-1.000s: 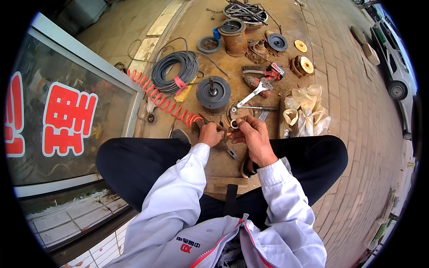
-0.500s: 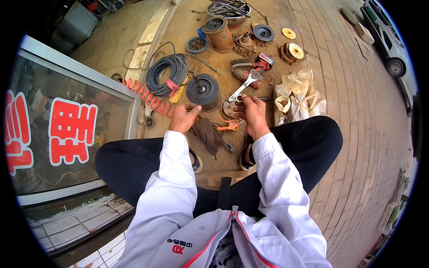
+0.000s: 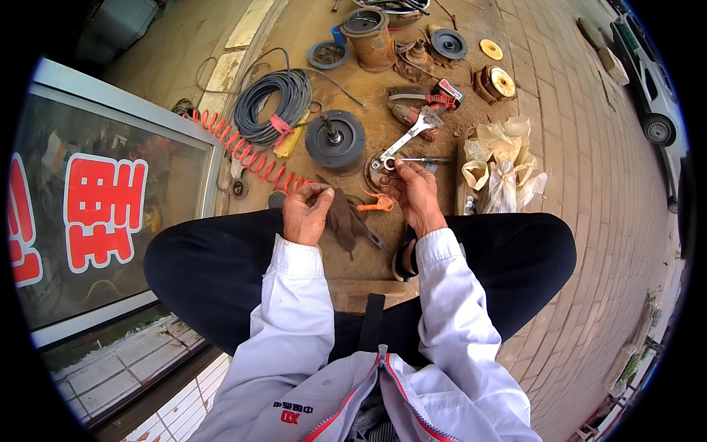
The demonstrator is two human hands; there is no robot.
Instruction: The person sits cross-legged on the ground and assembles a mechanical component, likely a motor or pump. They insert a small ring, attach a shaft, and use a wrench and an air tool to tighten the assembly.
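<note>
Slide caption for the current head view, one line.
Right hand holding a small ring, left hand apart, near a dark round housing.

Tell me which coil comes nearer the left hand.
The red coil: its end lies close to the left hand, while the grey coil sits farther away.

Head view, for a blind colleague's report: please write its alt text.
A bare right hand holds a small ring; the left hand is pinched, whether on anything is unclear. Beyond are a wrench, a dark cylindrical part and coiled gray cable.
</note>
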